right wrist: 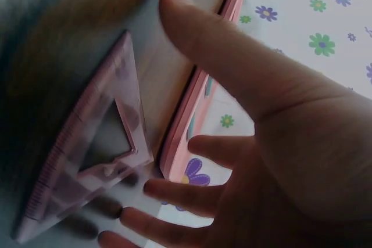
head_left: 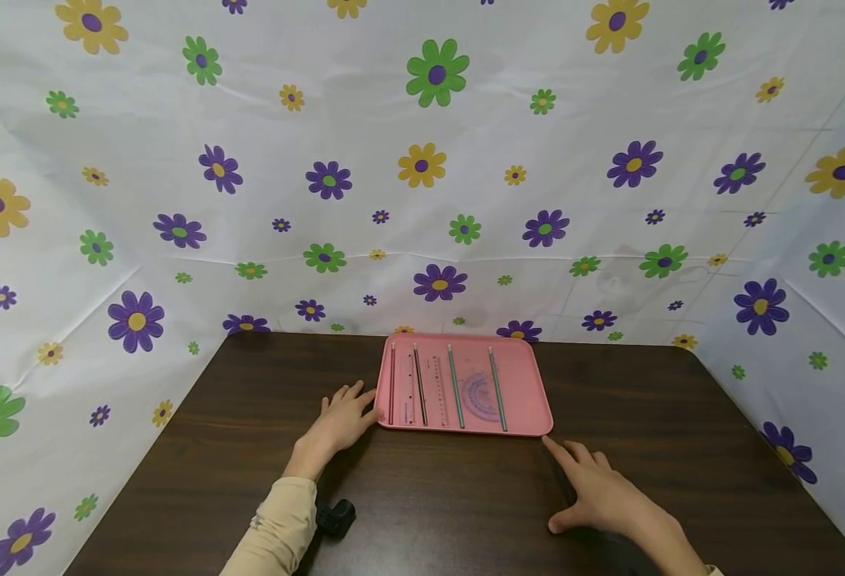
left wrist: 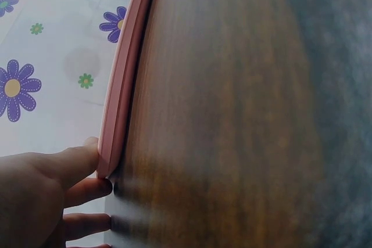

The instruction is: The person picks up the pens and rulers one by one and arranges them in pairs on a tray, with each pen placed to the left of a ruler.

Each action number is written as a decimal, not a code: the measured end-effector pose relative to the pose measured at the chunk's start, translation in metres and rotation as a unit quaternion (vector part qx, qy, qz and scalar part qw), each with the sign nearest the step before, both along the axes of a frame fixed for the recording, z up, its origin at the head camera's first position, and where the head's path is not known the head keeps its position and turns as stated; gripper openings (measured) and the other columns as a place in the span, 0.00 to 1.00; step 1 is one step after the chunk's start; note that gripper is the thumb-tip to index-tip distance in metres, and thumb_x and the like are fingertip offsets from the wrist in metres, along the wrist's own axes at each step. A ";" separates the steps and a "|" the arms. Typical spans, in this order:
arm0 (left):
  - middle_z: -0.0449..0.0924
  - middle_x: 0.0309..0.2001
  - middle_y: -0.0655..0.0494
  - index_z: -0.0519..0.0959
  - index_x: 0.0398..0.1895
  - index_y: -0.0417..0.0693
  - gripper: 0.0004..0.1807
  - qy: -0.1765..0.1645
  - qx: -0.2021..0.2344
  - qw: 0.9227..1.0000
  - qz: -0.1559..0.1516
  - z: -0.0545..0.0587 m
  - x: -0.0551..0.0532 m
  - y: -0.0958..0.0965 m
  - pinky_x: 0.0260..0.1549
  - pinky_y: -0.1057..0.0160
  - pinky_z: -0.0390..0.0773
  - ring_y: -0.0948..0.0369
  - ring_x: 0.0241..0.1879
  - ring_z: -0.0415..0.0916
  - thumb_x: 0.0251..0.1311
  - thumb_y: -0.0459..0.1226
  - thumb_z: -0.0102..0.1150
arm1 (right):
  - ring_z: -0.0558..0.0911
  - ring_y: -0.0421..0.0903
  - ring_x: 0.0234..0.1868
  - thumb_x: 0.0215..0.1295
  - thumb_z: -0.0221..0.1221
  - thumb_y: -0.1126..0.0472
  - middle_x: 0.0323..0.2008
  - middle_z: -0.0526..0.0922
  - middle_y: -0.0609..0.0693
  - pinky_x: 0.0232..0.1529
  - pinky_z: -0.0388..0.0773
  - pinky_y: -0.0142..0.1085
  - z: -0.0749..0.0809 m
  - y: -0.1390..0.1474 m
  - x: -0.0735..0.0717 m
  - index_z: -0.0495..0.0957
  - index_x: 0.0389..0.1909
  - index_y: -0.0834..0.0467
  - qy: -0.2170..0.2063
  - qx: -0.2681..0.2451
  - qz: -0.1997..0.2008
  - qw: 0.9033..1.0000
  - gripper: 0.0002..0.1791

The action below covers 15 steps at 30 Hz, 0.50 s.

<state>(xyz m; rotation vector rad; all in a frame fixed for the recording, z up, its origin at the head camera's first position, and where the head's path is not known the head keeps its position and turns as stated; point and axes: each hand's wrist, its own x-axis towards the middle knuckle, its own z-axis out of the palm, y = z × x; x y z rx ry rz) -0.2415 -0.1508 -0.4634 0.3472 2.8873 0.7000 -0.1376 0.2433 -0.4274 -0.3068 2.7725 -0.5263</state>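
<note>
A pink tray [head_left: 529,392] lies on the dark wooden table. My left hand [head_left: 339,420] touches its front left corner, the fingers spread and fairly straight. In the left wrist view the thumb [left wrist: 78,161] rests against the tray's rim. My right hand [head_left: 598,488] is spread beside the front right corner, its fingertips near the rim and nothing held. A clear pinkish set square [right wrist: 125,74] shows below that hand in the right wrist view. I cannot make it out in the head view. On the tray lie several pencils [head_left: 455,386], two clear rulers [head_left: 438,390] and a protractor [head_left: 476,396].
The brown table [head_left: 430,496] reaches back to a white flowered cloth [head_left: 365,144] that hangs behind it and at both sides. A black strapped device [head_left: 336,518] sits at my left wrist.
</note>
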 end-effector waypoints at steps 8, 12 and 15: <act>0.56 0.76 0.37 0.68 0.72 0.47 0.30 0.003 -0.003 1.000 0.001 0.001 0.001 0.001 0.68 0.27 0.46 0.35 0.75 0.49 0.73 0.50 0.49 | 0.71 0.65 0.57 0.35 0.80 0.46 0.65 0.68 0.64 0.35 0.79 0.56 -0.002 -0.005 0.008 0.60 0.75 0.56 -0.002 0.028 -0.032 0.999 0.63; 0.56 0.75 0.37 0.68 0.72 0.46 0.30 0.003 -0.004 1.000 0.001 0.002 0.001 0.001 0.68 0.27 0.46 0.35 0.75 0.50 0.73 0.50 0.49 | 0.73 0.63 0.54 0.36 0.80 0.49 0.62 0.70 0.63 0.35 0.78 0.55 -0.002 -0.008 0.009 0.64 0.73 0.57 0.000 0.041 -0.036 0.999 0.59; 0.57 0.75 0.37 0.68 0.72 0.46 0.29 0.004 -0.006 1.000 0.001 0.002 0.001 0.000 0.67 0.26 0.47 0.35 0.75 0.50 0.73 0.50 0.49 | 0.74 0.61 0.51 0.37 0.80 0.52 0.59 0.71 0.62 0.34 0.78 0.53 -0.002 -0.010 0.009 0.67 0.70 0.59 -0.003 0.045 -0.035 0.998 0.55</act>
